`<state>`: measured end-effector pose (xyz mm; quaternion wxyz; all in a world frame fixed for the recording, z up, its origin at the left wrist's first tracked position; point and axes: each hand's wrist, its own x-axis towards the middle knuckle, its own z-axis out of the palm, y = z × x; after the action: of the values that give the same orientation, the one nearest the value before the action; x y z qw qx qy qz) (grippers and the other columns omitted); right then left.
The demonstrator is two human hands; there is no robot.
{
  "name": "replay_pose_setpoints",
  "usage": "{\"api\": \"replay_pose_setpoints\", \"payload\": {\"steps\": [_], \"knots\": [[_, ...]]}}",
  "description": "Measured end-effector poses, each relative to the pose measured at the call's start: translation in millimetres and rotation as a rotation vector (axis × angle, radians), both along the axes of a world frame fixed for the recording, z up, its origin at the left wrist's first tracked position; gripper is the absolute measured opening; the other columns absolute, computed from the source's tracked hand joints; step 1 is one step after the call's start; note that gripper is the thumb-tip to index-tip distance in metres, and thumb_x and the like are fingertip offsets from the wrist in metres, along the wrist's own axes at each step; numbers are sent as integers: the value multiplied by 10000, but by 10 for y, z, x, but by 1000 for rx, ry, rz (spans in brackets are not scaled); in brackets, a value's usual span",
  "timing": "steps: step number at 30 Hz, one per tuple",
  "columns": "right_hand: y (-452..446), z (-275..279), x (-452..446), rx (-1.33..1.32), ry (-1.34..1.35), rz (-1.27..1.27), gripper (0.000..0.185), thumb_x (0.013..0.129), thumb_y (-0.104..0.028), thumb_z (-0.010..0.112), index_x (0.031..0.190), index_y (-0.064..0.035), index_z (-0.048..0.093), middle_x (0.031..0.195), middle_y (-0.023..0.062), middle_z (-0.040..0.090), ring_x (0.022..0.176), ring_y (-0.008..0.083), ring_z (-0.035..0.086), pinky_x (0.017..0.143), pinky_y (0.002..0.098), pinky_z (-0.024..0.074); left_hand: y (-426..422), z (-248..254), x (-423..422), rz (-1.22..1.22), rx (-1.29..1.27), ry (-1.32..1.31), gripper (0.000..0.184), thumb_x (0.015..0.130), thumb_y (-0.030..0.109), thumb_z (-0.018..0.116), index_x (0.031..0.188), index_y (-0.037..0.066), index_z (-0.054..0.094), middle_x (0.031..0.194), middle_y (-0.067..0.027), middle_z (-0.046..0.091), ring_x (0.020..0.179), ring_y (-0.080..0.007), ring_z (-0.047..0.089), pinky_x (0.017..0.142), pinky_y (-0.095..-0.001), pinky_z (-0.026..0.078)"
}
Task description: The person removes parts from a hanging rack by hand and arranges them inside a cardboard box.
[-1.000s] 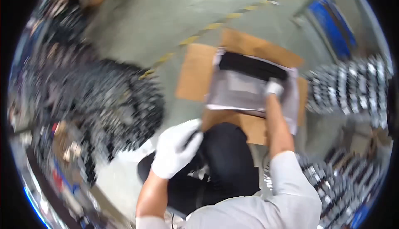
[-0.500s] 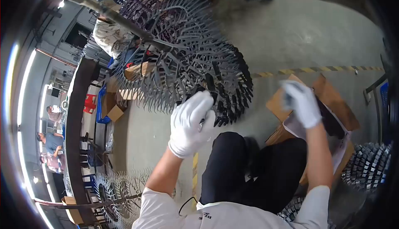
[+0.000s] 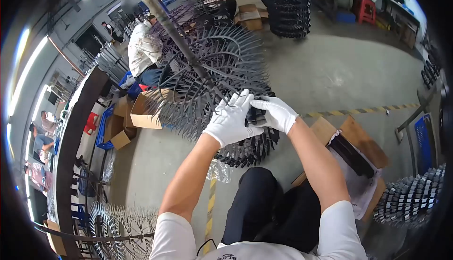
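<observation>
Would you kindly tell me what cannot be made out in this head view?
In the head view:
Black pieces between the white-gloved left hand and white-gloved right hand: partly covered by gloves, grip unclear.
Open brown cardboard box: near side partly hidden by the right forearm.
Black lettering on the pale shirt: cut off by the bottom edge.
Distant people: hands too small.

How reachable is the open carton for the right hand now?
Likely yes: the open carton sits beside the right leg, top uncovered, though the right hand is at the rack.
</observation>
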<state>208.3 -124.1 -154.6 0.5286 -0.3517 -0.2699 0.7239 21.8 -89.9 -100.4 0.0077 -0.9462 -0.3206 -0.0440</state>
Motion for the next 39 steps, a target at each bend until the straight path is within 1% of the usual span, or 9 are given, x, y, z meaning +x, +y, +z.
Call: {"api": "replay_pose_setpoints", "payload": {"steps": [6, 8, 13, 17, 22, 28, 34, 36, 39], "knots": [[21, -245, 184, 10, -4, -84, 255, 939, -166, 662, 1158, -45, 615, 1058, 93, 661, 913, 272, 659, 825, 470, 578, -19, -36, 26, -17, -26, 6, 1001, 783, 574, 725, 1518, 13, 343, 1604, -187, 297, 1481, -361, 284, 1196, -445, 273], [-57, -279, 330, 49, 73, -184, 188, 947, -169, 651, 1072, -36, 608, 1073, 154, 647, 894, 311, 670, 857, 521, 569, 8, -95, 14, -21, -23, -10, 1027, 776, 574, 734, 1526, 9, 319, 1602, -198, 292, 1473, -374, 295, 1197, -451, 269], [-271, -188, -86, -15, 41, -188, 305, 979, -180, 637, 1226, -5, 595, 1043, 86, 630, 917, 281, 674, 819, 449, 583, -65, -41, -133, -40, -6, -46, 1061, 748, 591, 750, 1529, 17, 318, 1590, -209, 312, 1461, -390, 314, 1196, -471, 263], [-202, -94, -373, 8, 15, -145, 313, 961, -188, 667, 1212, -10, 612, 1122, 118, 653, 885, 218, 679, 800, 386, 590, -62, -115, -257, -70, 24, -25, 1022, 737, 592, 755, 1512, 46, 373, 1578, -191, 347, 1458, -387, 322, 1191, -505, 257], [-238, -235, -46, -82, -10, -163, 323, 949, -204, 671, 1176, 18, 611, 984, 145, 668, 895, 292, 693, 832, 435, 587, -50, -119, -279, -78, -1, -1, 1016, 750, 591, 747, 1525, 64, 352, 1589, -176, 333, 1459, -385, 322, 1193, -489, 261], [-406, -188, -572, -104, 37, -352, 339, 897, -185, 755, 1140, 24, 642, 989, 110, 656, 821, 213, 676, 686, 348, 629, -129, 6, -401, -61, 37, 14, 1063, 745, 581, 754, 1525, 10, 311, 1578, -227, 323, 1465, -377, 315, 1197, -492, 245], [-273, -115, -774, -41, 76, -294, 348, 898, -142, 736, 1178, 40, 637, 1122, 135, 658, 942, 228, 672, 756, 366, 635, -60, 11, -533, -24, -47, 88, 1010, 758, 536, 757, 1534, 61, 319, 1595, -191, 311, 1475, -377, 294, 1196, -498, 240], [-340, -64, -702, -88, -45, -315, 309, 898, -122, 726, 1149, 37, 642, 1096, 132, 674, 965, 195, 677, 770, 376, 631, -70, -4, -543, -23, -48, 96, 1004, 767, 526, 754, 1536, 56, 312, 1595, -191, 310, 1473, -382, 296, 1197, -490, 243], [-423, -182, -601, -105, 60, -370, 242, 903, -96, 721, 1094, 27, 638, 1016, 99, 672, 908, 193, 665, 766, 377, 628, -69, -38, -562, -38, -15, 89, 1023, 766, 531, 756, 1538, 40, 298, 1595, -190, 310, 1472, -381, 296, 1199, -488, 240]]}}
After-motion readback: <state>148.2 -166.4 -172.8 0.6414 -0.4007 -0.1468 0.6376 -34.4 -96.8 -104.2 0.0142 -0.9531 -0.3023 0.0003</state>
